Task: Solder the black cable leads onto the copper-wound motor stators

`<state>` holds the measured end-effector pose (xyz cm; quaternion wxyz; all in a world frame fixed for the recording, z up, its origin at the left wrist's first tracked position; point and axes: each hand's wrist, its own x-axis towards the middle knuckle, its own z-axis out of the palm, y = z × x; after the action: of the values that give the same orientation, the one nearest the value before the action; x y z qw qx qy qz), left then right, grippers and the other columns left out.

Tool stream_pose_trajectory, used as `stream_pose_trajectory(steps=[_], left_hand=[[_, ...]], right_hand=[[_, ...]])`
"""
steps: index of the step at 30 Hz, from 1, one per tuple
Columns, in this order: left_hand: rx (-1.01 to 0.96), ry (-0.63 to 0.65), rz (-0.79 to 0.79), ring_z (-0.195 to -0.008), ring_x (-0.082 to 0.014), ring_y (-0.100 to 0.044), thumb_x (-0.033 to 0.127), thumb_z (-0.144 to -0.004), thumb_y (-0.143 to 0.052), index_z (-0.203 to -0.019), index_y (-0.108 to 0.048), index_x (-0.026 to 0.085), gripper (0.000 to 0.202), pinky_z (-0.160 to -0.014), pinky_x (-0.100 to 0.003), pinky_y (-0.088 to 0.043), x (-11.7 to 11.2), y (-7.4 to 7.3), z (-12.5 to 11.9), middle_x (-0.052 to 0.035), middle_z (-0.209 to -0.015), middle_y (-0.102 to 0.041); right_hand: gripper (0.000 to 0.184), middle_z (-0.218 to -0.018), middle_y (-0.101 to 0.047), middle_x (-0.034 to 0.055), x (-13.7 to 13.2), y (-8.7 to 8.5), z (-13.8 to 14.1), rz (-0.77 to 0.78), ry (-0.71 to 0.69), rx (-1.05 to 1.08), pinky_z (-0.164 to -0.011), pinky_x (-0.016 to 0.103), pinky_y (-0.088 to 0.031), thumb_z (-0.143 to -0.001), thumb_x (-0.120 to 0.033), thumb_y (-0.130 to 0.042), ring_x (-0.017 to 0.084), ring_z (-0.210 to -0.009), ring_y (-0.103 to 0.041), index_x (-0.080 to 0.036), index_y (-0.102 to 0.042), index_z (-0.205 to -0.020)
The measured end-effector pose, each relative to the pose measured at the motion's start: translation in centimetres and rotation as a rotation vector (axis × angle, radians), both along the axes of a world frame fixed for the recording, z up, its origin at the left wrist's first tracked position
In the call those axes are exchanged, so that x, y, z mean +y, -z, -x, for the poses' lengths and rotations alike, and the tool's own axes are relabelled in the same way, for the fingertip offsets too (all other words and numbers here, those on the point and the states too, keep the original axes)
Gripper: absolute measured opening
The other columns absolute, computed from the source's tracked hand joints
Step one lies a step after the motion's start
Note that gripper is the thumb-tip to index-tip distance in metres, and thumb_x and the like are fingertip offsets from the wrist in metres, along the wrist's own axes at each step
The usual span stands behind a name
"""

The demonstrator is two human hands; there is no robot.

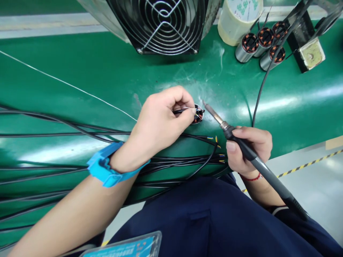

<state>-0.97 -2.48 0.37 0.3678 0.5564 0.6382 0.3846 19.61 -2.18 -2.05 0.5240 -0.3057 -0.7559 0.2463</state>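
Observation:
My left hand [171, 112] is closed in a pinch on a black cable [178, 111] and a thin strand of solder wire, just over a small motor stator [198, 116]. Fingers hide part of the stator, whose copper windings and black insulation show at the right. My right hand [249, 148] grips a soldering iron [242, 146] like a pen. Its tip points up and left, a short gap to the right of the stator, with wisps of smoke above. The solder wire [69, 85] runs from the left edge to behind my left hand.
Several black cables [184, 160] with stripped coloured ends lie across the green table [93, 78]. At the back stands a fan [163, 25] with a wire guard. Several stators [246, 48], a tape roll [235, 25] and an iron stand with a sponge [312, 55] are at the back right.

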Motion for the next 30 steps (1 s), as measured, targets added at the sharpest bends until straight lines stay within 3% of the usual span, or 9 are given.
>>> stream_pose_trajectory(steps=[3, 5, 9, 12, 14, 17, 21, 26, 30], left_hand=[[0.006, -0.005, -0.007, -0.067, -0.0141, -0.060, 0.012, -0.082, -0.061, -0.074, -0.061, 0.021, 0.013, -0.063, -0.030, -0.046, 0.0, 0.0, 0.0, 0.0020, -0.071, -0.064], [0.006, -0.001, -0.009, -0.066, -0.0137, -0.060, 0.011, -0.081, -0.061, -0.074, -0.061, 0.021, 0.013, -0.062, -0.030, -0.046, 0.0, 0.1, 0.0, 0.0022, -0.071, -0.063], [-0.007, 0.010, -0.021, -0.064, -0.0135, -0.058, 0.011, -0.081, -0.060, -0.074, -0.060, 0.022, 0.012, -0.060, -0.030, -0.045, 0.0, 0.3, 0.1, 0.0024, -0.069, -0.063], [0.006, 0.002, -0.033, -0.064, -0.0136, -0.058, 0.011, -0.080, -0.060, -0.074, -0.060, 0.022, 0.013, -0.061, -0.030, -0.045, 0.0, 0.4, 0.2, 0.0028, -0.068, -0.062], [0.019, 0.000, -0.031, -0.064, -0.0135, -0.057, 0.011, -0.080, -0.060, -0.074, -0.060, 0.022, 0.013, -0.062, -0.030, -0.045, 0.0, 0.4, 0.2, 0.0029, -0.068, -0.062], [0.020, 0.006, -0.007, -0.064, -0.0130, -0.057, 0.012, -0.080, -0.059, -0.074, -0.060, 0.021, 0.012, -0.062, -0.029, -0.045, 0.1, 0.4, 0.1, 0.0029, -0.068, -0.062], [0.019, 0.008, 0.018, -0.064, -0.0123, -0.055, 0.012, -0.080, -0.059, -0.074, -0.059, 0.021, 0.011, -0.062, -0.028, -0.045, 0.2, 0.1, 0.0, 0.0030, -0.068, -0.062], [-0.010, 0.025, 0.022, -0.065, -0.0132, -0.055, 0.015, -0.080, -0.060, -0.074, -0.059, 0.021, 0.008, -0.063, -0.029, -0.044, 0.1, 0.0, 0.1, 0.0021, -0.069, -0.061], [-0.018, 0.088, 0.018, -0.068, -0.0156, -0.056, 0.020, -0.080, -0.061, -0.076, -0.062, 0.022, 0.005, -0.065, -0.031, -0.044, 0.0, 0.1, 0.8, 0.0000, -0.072, -0.062]], right_hand=[[0.024, -0.094, -0.077, 0.0025, 0.1, -0.2, -0.1, 0.059, 0.020, -0.040, -0.068, 0.034, -0.067, -0.098, -0.028, -0.067, 0.020, -0.076, -0.077, -0.030, -0.068, -0.122], [0.032, -0.111, -0.078, 0.0019, 0.4, -0.5, -0.1, 0.147, -0.027, -0.085, -0.079, 0.036, -0.069, -0.100, -0.028, -0.067, 0.020, -0.085, -0.079, -0.034, -0.065, -0.131], [0.037, -0.143, -0.066, -0.0010, 2.3, -1.9, 0.0, 0.391, -0.164, -0.087, -0.084, 0.031, -0.068, -0.105, -0.032, -0.063, 0.017, -0.098, -0.079, -0.040, -0.059, -0.140], [0.032, -0.128, -0.070, -0.0004, 4.4, -2.9, 0.2, 0.475, -0.279, -0.194, -0.091, 0.032, -0.065, -0.104, -0.023, -0.060, 0.015, -0.100, -0.076, -0.033, -0.061, -0.134], [0.039, -0.113, -0.072, 0.0001, 5.6, -2.9, 0.5, 0.503, -0.361, -0.289, -0.093, 0.032, -0.062, -0.098, -0.015, -0.062, 0.016, -0.102, -0.074, -0.027, -0.057, -0.134], [0.053, -0.105, -0.070, -0.0014, 6.4, -1.6, 1.1, 0.547, -0.455, -0.254, -0.089, 0.030, -0.061, -0.090, -0.011, -0.063, 0.015, -0.098, -0.071, -0.024, -0.048, -0.139], [0.052, -0.100, -0.069, -0.0021, 6.4, 0.5, 1.7, 0.590, -0.535, -0.133, -0.088, 0.026, -0.058, -0.089, -0.010, -0.061, 0.011, -0.093, -0.070, -0.019, -0.048, -0.138], [0.047, -0.099, -0.070, -0.0029, 7.1, 2.4, 1.6, 0.608, -0.586, -0.069, -0.089, 0.028, -0.059, -0.095, -0.026, -0.066, 0.012, -0.096, -0.072, -0.021, -0.047, -0.138], [0.049, -0.094, -0.068, -0.0034, 7.8, 2.9, 1.4, 0.604, -0.606, -0.110, -0.084, 0.027, -0.060, -0.097, -0.042, -0.068, 0.012, -0.088, -0.073, -0.022, -0.046, -0.136]])
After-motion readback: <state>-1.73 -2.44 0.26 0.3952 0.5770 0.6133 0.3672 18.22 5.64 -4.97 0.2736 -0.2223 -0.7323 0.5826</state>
